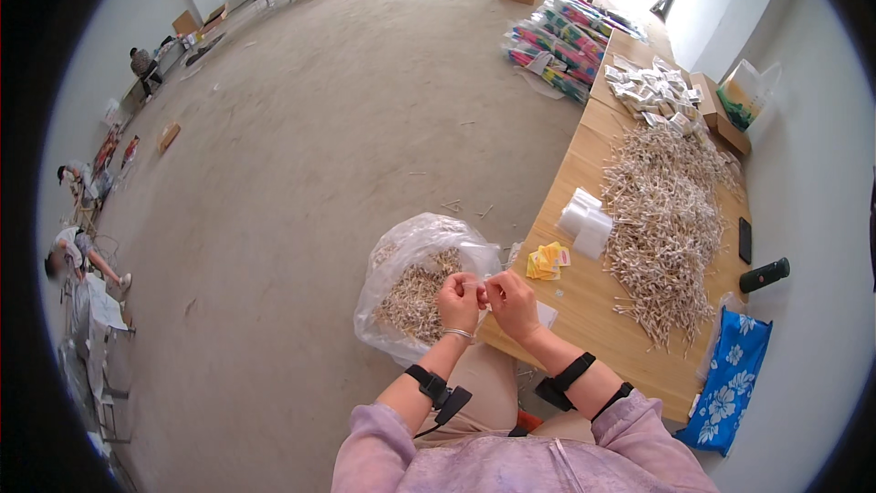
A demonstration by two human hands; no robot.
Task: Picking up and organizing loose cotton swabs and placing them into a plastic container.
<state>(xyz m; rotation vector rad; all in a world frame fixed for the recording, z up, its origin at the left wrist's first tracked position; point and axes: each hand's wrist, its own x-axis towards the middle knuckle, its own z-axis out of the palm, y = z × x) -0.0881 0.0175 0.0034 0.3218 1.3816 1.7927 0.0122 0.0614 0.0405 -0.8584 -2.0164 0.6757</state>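
My left hand point(459, 301) and my right hand point(513, 301) come together over the near left corner of the wooden table point(584, 319). Both are closed in a pinch, fingertips almost touching. Something small and pale lies between them, too tiny to make out. Below and left of my left hand, a clear plastic bag point(370, 310) holds many cotton swabs point(411, 301). Yellow cards point(547, 261) lie just beyond my right hand, and a stack of clear plastic sleeves point(585, 223) sits behind them. A large heap of loose cotton swabs point(666, 219) covers the table's right side.
Along the wall side are a phone point(745, 240), a dark cylinder point(765, 275) and a blue flowered bag point(730, 383). Small filled packets point(652, 91) and an open carton point(719, 114) occupy the far end. Colourful wrapped bundles point(557, 46) are stacked on the floor. Several people work at far left.
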